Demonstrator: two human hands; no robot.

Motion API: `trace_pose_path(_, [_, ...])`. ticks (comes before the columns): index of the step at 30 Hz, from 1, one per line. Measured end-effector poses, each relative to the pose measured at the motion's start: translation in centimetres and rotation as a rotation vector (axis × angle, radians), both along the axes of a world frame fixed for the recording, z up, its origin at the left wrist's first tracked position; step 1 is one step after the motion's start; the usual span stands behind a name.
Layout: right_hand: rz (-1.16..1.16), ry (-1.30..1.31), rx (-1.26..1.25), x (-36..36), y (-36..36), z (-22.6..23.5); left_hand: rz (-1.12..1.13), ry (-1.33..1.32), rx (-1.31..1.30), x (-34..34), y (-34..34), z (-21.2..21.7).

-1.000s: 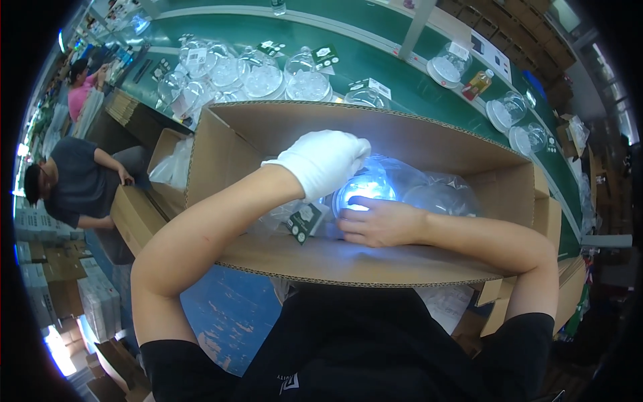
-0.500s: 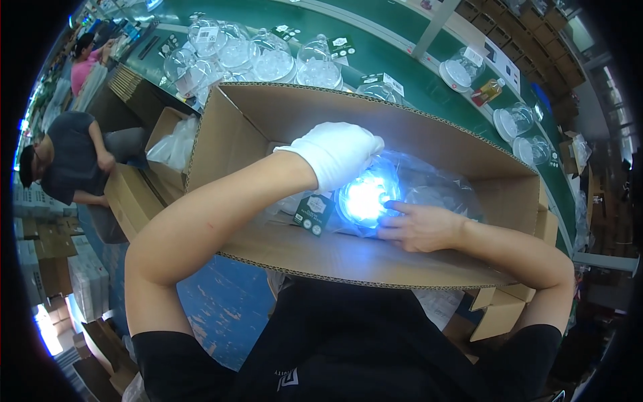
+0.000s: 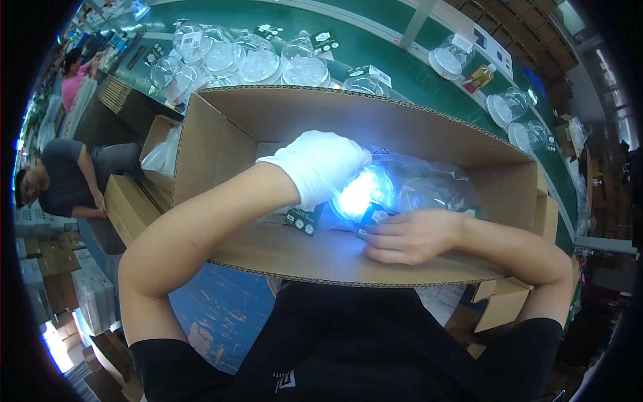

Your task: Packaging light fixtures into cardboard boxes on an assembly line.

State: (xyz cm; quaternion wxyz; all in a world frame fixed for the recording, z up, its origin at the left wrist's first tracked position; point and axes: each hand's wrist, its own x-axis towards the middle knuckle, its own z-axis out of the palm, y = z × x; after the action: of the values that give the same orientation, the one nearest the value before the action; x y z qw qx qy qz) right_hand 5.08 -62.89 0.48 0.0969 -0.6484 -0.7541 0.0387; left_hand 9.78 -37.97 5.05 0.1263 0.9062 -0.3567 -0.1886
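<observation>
Deep in an open cardboard box (image 3: 321,260), a round clear plastic lamp (image 3: 362,194) glows bright blue-white. My left hand (image 3: 319,164), in a white glove, is closed over the lamp's upper left side; its fingertips are mostly hidden. My bare right hand (image 3: 416,236) is at the lamp's lower right, its fingers curled at a dark green card tag (image 3: 372,216) beside the light. Another green card tag (image 3: 303,221) lies in the box below my left wrist. Right of the lamp is a clear plastic bag (image 3: 439,187) with a clear item in it.
Beyond the box, a green worktable (image 3: 382,47) carries several clear domed plastic pieces (image 3: 258,65) and a small amber bottle (image 3: 479,78). To the left a person (image 3: 70,177) holds a cardboard carton (image 3: 134,208). More clear domes (image 3: 452,57) stand at the right.
My right hand has drawn back slightly from the light, and a green tag now shows at its fingers. My left hand and the lamp have shifted slightly left in the picture.
</observation>
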Motion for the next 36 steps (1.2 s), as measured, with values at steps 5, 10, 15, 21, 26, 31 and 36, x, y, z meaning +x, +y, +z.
trace_pose_path(5, [-0.590,-0.097,-0.323,0.6,-5.2,4.3,-0.049,0.034,0.010,-0.1,0.0,0.4])
trace_pose_path(10, [-0.961,-0.073,-0.732,0.8,-10.2,0.6,-0.145,0.012,0.035,-0.1,0.8,0.5])
trace_pose_path(15, [-1.039,0.223,-0.565,0.7,-11.9,4.1,-0.277,-0.017,0.142,-1.3,1.2,0.6])
trace_pose_path(21, [-0.945,0.404,-0.452,-2.2,-13.1,6.8,-0.357,0.154,0.156,-2.8,2.1,0.7])
trace_pose_path(26, [-0.889,0.616,-0.683,-2.8,-13.0,5.8,-0.427,0.407,0.416,-3.7,2.9,-0.4])
trace_pose_path(31, [-1.090,0.197,-0.511,0.6,-12.2,6.8,-0.162,0.629,0.466,0.1,2.6,3.7])
trace_pose_path(36, [-1.082,0.163,-0.992,1.1,-12.9,1.7,-0.216,-0.193,0.393,-0.8,3.1,-2.3])
